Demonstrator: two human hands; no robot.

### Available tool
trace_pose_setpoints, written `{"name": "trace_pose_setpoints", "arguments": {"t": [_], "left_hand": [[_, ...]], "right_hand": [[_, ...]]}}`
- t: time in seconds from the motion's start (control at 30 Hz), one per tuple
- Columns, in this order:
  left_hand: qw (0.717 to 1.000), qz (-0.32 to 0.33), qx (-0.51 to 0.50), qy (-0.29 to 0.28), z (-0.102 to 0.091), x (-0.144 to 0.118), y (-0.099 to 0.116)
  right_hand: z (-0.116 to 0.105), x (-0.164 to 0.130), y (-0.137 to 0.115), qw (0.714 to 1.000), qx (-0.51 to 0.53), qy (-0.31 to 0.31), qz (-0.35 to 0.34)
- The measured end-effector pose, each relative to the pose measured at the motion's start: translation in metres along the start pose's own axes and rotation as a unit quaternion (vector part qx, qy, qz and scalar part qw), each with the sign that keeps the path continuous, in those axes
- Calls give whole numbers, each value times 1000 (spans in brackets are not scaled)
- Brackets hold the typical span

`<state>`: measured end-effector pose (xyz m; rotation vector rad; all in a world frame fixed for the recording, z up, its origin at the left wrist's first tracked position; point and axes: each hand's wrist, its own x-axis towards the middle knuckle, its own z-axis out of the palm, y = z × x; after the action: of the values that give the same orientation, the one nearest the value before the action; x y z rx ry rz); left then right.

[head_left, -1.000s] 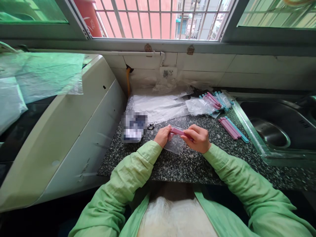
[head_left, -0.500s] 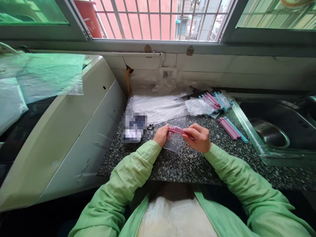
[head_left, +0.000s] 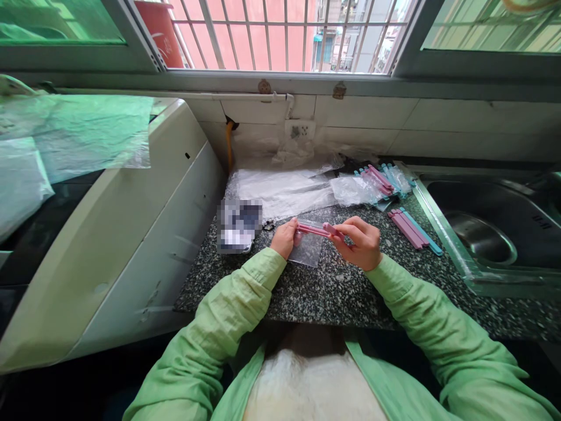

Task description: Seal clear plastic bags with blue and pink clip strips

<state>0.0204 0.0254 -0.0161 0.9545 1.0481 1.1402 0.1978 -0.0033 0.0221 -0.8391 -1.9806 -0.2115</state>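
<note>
A pink sealing clip (head_left: 316,229) sits at the centre of the frame, held level just above the speckled granite counter (head_left: 333,292), with a small clear plastic bag (head_left: 307,248) hanging from it and its lower edge close to the stone. The left hand (head_left: 284,238) pinches the clip's left end between thumb and curled fingers, clenched on both the clip and the bag's top corner. The right hand (head_left: 362,242) grasps the clip's right end with thumb and forefinger, the other fingers loosely bent beneath it. Both arms wear light green sleeves (head_left: 228,310) that come up from the bottom of the frame. Just left of the left hand lies a blurred flat object (head_left: 239,225), and a small dark ring-like item (head_left: 268,224) lies between the two. Behind the hands, toward the upper middle, a sheet of clear plastic wrapping (head_left: 280,190) is spread on the counter. To its right lies a bag of pink and blue clips (head_left: 372,184), and nearer the right hand, well apart from it, a few loose pink and blue clips (head_left: 412,229) lie side by side. A steel sink (head_left: 482,234) fills the right of the frame. At the left stands a white appliance (head_left: 131,234), draped with thin plastic film (head_left: 79,137). A barred window (head_left: 280,35) runs along the top.
</note>
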Motion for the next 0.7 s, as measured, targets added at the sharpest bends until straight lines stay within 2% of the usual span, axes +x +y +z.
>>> {"name": "trace_pose_setpoints", "arguments": {"t": [0.4, 0.7], "left_hand": [[1000, 4, -6, 29, -3, 3, 0], [998, -11, -40, 52, -7, 6, -3]], "right_hand": [[-5, 4, 2, 999, -14, 31, -8], [-9, 4, 5, 999, -10, 37, 25]]}}
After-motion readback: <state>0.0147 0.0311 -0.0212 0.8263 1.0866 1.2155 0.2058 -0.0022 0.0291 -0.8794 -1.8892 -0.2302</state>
